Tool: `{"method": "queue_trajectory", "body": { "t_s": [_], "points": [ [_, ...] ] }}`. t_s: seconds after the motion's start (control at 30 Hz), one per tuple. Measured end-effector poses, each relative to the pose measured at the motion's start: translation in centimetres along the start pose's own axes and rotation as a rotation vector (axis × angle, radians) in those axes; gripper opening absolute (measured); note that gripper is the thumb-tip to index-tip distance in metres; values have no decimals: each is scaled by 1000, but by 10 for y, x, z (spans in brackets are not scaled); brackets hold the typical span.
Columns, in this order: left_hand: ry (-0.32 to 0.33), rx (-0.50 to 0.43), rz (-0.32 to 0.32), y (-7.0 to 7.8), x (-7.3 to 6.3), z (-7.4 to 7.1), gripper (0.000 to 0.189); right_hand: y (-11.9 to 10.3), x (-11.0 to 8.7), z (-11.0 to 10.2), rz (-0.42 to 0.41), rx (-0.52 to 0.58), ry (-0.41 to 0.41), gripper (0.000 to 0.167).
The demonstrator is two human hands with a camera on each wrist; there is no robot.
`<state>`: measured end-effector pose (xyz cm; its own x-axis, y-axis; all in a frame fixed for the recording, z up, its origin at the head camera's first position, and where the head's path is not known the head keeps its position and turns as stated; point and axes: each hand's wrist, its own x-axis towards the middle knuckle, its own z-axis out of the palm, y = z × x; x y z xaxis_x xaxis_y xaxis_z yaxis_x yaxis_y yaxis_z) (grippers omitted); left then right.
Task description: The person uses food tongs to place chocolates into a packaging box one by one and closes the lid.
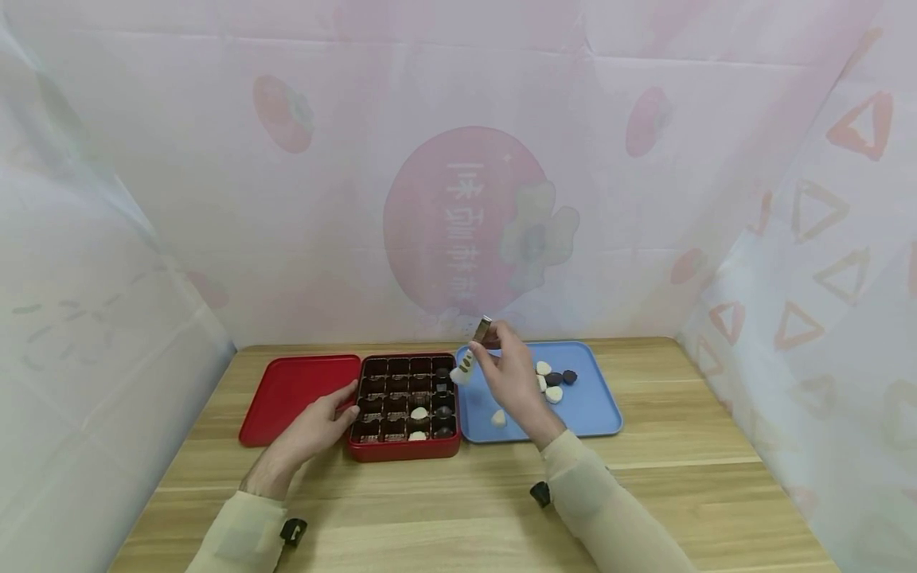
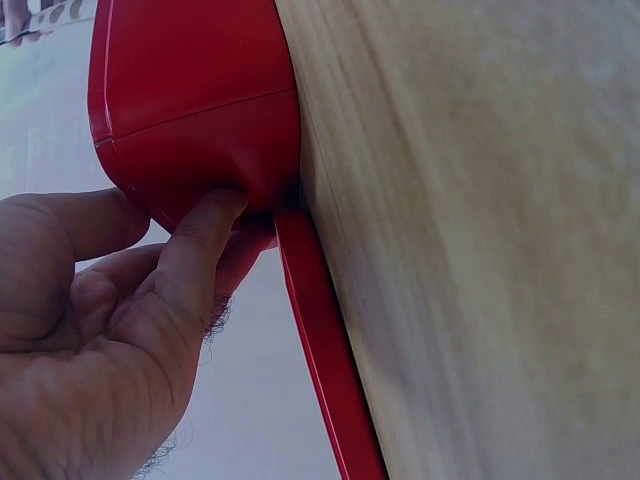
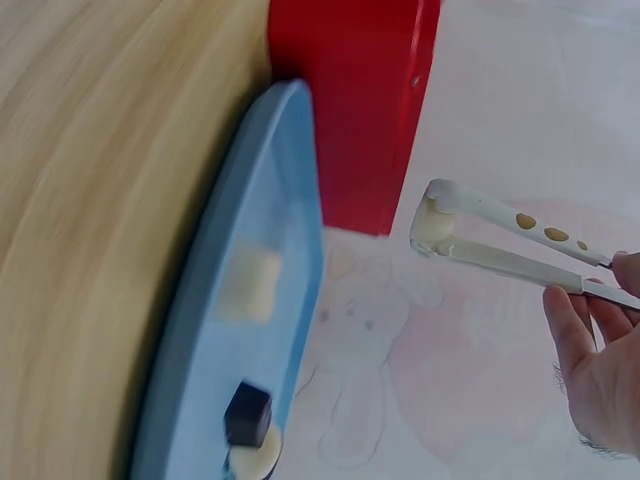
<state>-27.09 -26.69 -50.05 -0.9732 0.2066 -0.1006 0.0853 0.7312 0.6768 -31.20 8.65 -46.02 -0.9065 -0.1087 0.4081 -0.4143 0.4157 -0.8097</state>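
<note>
My right hand (image 1: 512, 378) holds a pair of small tongs (image 3: 520, 267) with white, gold-dotted arms. Pinched between their tips is a white chocolate (image 3: 433, 226), raised above the gap between box and tray. A red box (image 1: 404, 453) with a dark compartment insert stands in the middle of the table. Dark chocolates (image 1: 443, 412) sit down its right column, and two white ones (image 1: 419, 414) lie in the column beside it, towards the front. Fingers of my left hand (image 1: 311, 430) touch the box's left side; in the left wrist view they rest against its red wall (image 2: 200, 130).
A blue tray (image 1: 591, 418) adjoins the box on the right, bearing white chocolates (image 1: 554, 395) and dark ones (image 1: 569, 376). One white chocolate (image 1: 498, 419) lies apart near its front. To the left is a flat red lid (image 1: 294, 394). Printed cloth walls enclose the wooden table (image 1: 430, 509).
</note>
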Motion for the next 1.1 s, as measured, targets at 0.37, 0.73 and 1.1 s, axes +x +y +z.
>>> {"method": "queue_trajectory", "body": {
  "t_s": [0.37,0.73,1.1],
  "points": [
    [-3,2,3,3,-1,-1,67,-20,0,31,-50,84,-40,13],
    [-3,18,2,4,-1,-1,66,-17,-4,50,-62,32,-118,14],
    [5,23,8,4,-2,-3,66,-14,-2,52,-35,50,-174,17]
  ]
}}
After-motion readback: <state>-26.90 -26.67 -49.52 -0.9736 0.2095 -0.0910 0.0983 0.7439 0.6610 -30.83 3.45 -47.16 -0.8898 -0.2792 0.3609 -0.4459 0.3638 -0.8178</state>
